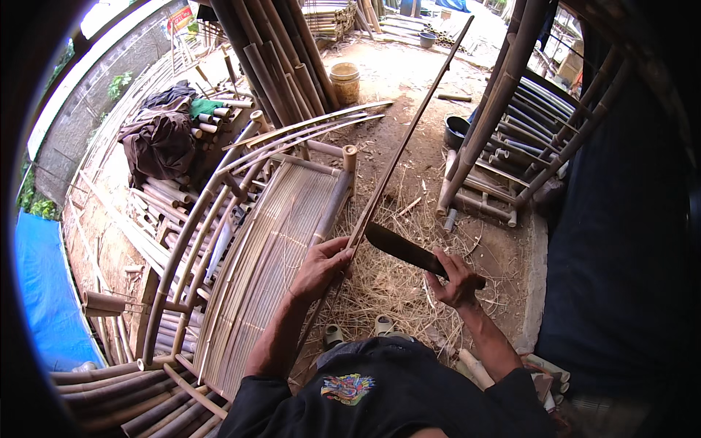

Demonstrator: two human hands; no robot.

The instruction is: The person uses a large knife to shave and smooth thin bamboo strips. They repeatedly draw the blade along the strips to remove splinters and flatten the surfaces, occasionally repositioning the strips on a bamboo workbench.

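In my left hand (323,269) is a long, thin bamboo strip (409,139), its fingers closed round the lower part. The strip slants up and away to the far right, and its near end runs down beside my left forearm. My right hand (456,282) grips the handle of a machete (400,250) with a broad dark blade. The blade points left, and its tip lies close to the strip just beyond my left hand; whether they touch I cannot tell. Pale shavings (387,292) cover the ground below both hands.
A bamboo bench (270,233) with loose strips across its back stands at my left. Bamboo poles (274,66) lean beyond it, next to a yellowish bucket (345,83). At right are a bamboo frame (482,124) and a black basin (457,130). Dark cloth (135,139) covers a bamboo pile.
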